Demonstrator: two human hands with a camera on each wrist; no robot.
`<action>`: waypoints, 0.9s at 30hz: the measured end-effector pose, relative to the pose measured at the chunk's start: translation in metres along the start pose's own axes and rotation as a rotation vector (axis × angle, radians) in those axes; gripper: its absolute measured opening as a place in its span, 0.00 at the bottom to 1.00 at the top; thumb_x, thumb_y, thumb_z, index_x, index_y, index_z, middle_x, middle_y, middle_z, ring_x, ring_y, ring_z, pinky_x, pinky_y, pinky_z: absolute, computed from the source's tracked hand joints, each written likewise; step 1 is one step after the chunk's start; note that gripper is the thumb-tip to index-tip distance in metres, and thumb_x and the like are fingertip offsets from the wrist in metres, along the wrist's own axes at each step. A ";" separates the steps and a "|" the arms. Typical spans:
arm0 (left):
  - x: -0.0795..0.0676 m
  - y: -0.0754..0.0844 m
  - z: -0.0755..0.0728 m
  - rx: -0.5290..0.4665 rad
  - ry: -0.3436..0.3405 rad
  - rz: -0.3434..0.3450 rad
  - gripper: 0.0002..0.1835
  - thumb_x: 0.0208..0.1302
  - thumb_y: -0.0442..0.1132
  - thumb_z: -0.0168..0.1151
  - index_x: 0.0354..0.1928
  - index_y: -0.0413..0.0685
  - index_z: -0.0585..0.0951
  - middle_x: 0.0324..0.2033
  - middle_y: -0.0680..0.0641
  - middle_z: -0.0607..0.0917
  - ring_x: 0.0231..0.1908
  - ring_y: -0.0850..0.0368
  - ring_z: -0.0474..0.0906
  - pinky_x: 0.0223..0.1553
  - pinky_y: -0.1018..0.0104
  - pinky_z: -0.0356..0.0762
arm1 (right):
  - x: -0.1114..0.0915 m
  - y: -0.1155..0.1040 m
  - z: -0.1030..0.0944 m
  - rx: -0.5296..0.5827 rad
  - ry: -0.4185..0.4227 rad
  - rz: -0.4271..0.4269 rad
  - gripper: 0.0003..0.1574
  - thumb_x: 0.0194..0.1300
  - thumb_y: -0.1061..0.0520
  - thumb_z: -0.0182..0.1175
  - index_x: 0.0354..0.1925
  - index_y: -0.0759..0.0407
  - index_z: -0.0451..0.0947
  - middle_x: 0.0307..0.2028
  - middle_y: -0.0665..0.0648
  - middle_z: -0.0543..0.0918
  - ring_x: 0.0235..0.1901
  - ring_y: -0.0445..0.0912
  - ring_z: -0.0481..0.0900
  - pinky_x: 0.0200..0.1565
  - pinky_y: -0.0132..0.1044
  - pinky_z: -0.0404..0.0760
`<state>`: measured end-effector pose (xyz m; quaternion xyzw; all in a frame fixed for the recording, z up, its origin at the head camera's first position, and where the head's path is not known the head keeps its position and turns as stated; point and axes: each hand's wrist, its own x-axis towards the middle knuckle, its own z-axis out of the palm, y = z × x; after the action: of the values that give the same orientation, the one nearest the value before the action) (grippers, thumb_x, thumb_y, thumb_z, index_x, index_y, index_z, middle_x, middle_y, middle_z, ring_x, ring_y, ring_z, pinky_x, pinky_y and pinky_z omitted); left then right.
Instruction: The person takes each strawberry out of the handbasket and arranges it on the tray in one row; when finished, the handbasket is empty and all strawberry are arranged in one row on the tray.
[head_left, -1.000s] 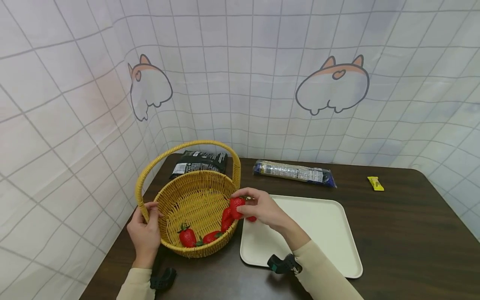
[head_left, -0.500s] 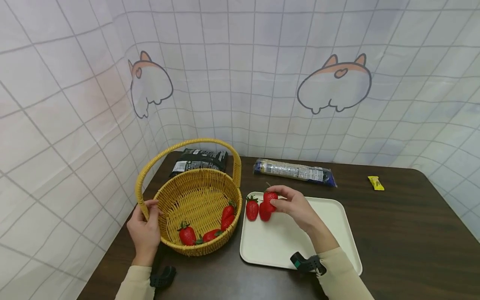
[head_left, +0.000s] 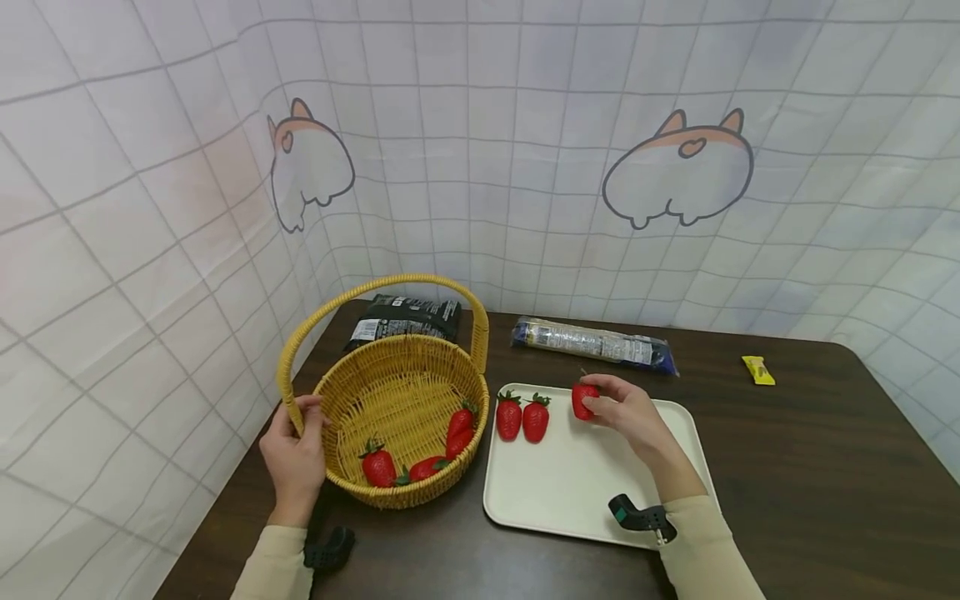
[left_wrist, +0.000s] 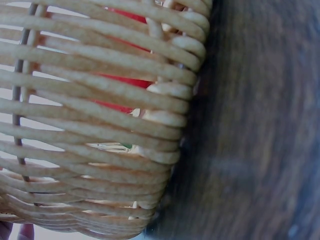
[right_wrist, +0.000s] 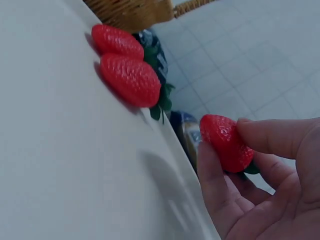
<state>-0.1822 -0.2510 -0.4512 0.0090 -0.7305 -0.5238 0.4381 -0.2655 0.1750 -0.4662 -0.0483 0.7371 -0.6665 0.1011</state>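
My right hand (head_left: 628, 414) pinches a red strawberry (right_wrist: 226, 142) between thumb and fingers, above the far part of a white tray (head_left: 555, 492). In the right wrist view a shadow falls on the tray below it. Two more strawberries (head_left: 522, 418) lie side by side at the tray's far left, leaves pointing away. My left hand (head_left: 295, 454) grips the left rim of a yellow wicker basket (head_left: 405, 497) by the foot of its tall handle. Several strawberries (head_left: 378, 467) lie along the basket's near and right side. The left wrist view is filled mostly by the woven wall (left_wrist: 90, 115).
Behind the basket lies a black packet (head_left: 408, 317). A long clear-and-blue package (head_left: 596, 343) lies behind the tray, and a small yellow wrapper (head_left: 758, 370) at the far right of the dark table (head_left: 810, 492). A checked curtain (head_left: 525, 167) hangs behind.
My right hand has carried the strawberry from the basket's right rim rightward over the tray. The two strawberries on the tray are now uncovered. My left hand keeps its hold on the basket.
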 end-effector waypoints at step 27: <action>0.000 0.002 -0.001 0.002 -0.019 -0.003 0.06 0.66 0.24 0.56 0.39 0.26 0.81 0.21 0.33 0.80 0.20 0.71 0.73 0.15 0.73 0.59 | 0.006 0.020 0.010 -0.191 0.013 0.044 0.22 0.63 0.65 0.63 0.56 0.65 0.77 0.51 0.68 0.79 0.39 0.51 0.84 0.39 0.42 0.84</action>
<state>-0.1812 -0.2508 -0.4498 0.0055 -0.7350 -0.5239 0.4304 -0.2681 0.1659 -0.4878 -0.0371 0.7987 -0.5912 0.1060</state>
